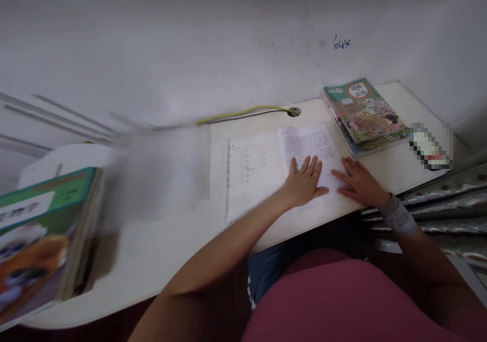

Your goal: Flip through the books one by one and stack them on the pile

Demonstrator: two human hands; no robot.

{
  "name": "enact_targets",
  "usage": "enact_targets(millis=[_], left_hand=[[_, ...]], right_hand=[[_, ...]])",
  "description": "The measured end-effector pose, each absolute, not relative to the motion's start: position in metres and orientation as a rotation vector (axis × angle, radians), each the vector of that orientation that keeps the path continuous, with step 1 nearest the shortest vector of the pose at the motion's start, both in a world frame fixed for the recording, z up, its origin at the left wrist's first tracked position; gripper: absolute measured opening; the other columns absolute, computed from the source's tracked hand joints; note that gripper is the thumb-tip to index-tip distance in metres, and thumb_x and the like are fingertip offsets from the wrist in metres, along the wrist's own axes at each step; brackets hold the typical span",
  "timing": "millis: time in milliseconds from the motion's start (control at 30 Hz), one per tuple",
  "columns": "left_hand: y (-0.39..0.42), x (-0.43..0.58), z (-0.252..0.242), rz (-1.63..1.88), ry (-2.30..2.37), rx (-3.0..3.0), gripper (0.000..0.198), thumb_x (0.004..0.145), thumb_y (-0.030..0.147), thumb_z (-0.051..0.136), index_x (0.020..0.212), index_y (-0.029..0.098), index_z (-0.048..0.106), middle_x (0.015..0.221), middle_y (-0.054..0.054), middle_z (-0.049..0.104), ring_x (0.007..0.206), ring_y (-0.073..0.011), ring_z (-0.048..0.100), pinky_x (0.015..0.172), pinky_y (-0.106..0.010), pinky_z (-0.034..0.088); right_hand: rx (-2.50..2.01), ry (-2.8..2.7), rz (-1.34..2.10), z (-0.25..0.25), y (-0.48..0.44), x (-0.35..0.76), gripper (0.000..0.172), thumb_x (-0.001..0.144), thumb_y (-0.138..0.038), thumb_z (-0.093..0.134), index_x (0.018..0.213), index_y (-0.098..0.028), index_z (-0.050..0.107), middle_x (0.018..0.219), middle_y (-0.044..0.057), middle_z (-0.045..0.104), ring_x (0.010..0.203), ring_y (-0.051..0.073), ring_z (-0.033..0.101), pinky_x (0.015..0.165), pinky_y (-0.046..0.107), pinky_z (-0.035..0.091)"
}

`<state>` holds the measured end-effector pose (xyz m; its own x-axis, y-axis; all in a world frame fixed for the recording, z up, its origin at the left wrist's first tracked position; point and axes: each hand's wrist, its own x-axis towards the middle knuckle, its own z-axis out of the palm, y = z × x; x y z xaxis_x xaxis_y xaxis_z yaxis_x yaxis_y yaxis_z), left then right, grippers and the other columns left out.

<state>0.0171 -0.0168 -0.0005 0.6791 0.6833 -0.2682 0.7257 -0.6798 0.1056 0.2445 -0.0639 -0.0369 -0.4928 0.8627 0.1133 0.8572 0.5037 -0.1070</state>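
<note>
Nearest, at eight o'clock, a stack of books (41, 230) was seen at the rounded front edge of the white bench (160, 261), blurred and tilted. Toward one o'clock an open booklet (258, 167) was laid flat near the bench's front edge, presumably so that it could be read from the seat. The left hand (304, 182) was laid palm down on the booklet's right page, its fingers (305, 163) spread and nothing gripped. The right hand (359, 182) was placed just beside it at the page's outer edge, fingers stretched flat and slightly apart, a grey wristband (399, 216) worn at the wrist. Both palms appeared to be pressed down so that the pages were held flat and open. Farther off, at two o'clock, a second pile of schoolbooks (363, 111) was set aside near the wall (190, 37), clear of the pages. At twelve o'clock a yellow cable (247, 111) was led through a hole (293, 111) in the bench.
</note>
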Motion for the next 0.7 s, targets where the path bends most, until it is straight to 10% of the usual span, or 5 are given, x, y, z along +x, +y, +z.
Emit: enact_targets(millis=[700], left_hand=[[-0.0108,0.021,0.0006,-0.341,1.108,2.696,0.085,0.093,0.063,0.031,0.151,0.003,0.014,0.157,-0.022,0.008,0.146,-0.0348,0.008,0.112,-0.065,0.007]], right_hand=[[-1.483,-2.577,0.085,-0.0379,-0.063,0.2453,0.057,0.093,-0.05,0.047,0.141,-0.02,0.046,0.155,0.02,0.028,0.143,0.035,0.025,0.109,0.054,0.03]])
